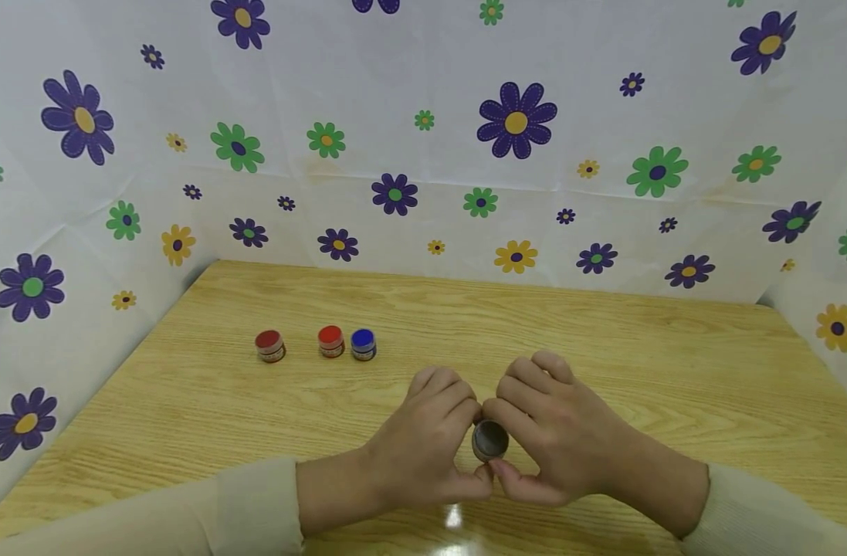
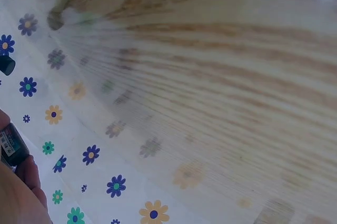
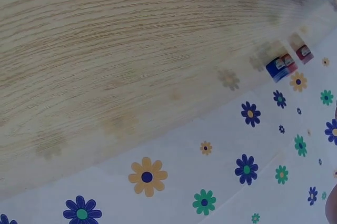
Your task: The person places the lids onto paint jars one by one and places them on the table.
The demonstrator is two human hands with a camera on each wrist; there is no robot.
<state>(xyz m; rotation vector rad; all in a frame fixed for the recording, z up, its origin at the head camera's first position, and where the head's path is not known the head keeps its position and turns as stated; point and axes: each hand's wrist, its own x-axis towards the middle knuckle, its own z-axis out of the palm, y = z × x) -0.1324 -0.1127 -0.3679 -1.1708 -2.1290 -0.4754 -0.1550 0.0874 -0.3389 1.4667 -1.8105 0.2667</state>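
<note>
Just above the wooden table (image 1: 604, 347), near its front edge, both hands hold one small round jar (image 1: 490, 440) with a dark grey top. My left hand (image 1: 466, 446) pinches it from the left with thumb below and fingers curled over it. My right hand (image 1: 512, 448) pinches it from the right in the same way. In the left wrist view a dark labelled side of the jar (image 2: 12, 148) shows at the left edge above a fingertip (image 2: 23, 190). Both sleeves are cream.
Three small jars stand in a row at the mid-left of the table: dark red (image 1: 270, 345), red (image 1: 331, 340) and blue (image 1: 364, 344); the right wrist view shows the blue jar (image 3: 277, 69) too. A white flowered cloth (image 1: 423, 154) walls the table at the back and both sides.
</note>
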